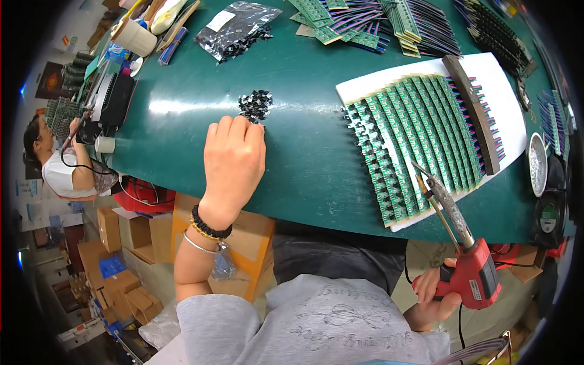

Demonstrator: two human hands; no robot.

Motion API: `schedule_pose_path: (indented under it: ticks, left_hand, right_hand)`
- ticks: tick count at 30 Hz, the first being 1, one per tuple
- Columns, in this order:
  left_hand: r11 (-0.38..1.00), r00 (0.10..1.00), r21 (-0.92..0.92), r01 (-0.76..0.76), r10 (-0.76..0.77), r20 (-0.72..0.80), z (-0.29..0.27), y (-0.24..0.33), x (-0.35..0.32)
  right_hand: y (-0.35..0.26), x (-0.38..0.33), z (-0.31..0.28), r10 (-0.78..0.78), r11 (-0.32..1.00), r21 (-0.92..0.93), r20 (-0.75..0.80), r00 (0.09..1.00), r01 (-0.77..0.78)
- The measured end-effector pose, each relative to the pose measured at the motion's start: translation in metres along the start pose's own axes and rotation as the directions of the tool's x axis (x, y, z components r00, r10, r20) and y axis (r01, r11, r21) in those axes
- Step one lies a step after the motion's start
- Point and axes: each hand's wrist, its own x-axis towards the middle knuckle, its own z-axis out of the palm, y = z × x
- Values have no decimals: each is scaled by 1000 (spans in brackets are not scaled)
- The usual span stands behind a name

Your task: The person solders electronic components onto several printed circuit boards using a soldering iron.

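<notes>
My left hand (234, 161), back up and fingers curled closed, is at the near edge of a small pile of black components (256, 105) on the green table. Its fingertips are hidden, so what they pinch does not show. My right hand (435, 292) is wrapped round the handle of a red soldering gun (473, 277). The gun's tip rests over or just above rows of green circuit boards (420, 131) on a white foam board (512, 131). Small black components line the left rows. A dark wooden bar (471, 112) lies across the wires at the boards' right side.
A plastic bag of black components (234, 27) lies at the back. Wired circuit boards (365, 39) are stacked behind the foam. An oval metal dish (538, 164) is at the right edge. Another person (67, 161) sits at the left; cardboard boxes (112, 283) stand below.
</notes>
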Motion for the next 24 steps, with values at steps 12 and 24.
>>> schedule_pose_path:
  ticks: [12, 24]
  left_hand:
    - [994, 994, -24, 102, -103, -37, 1, 6, -7]
    - [922, 957, -381, 76, -175, -233, -24, 17, 12]
  right_hand:
    - [4, -5, -10, 9, 999, 31, -8, 1000, -8]
    - [0, 8, 14, 54, 997, 55, -27, 998, -52]
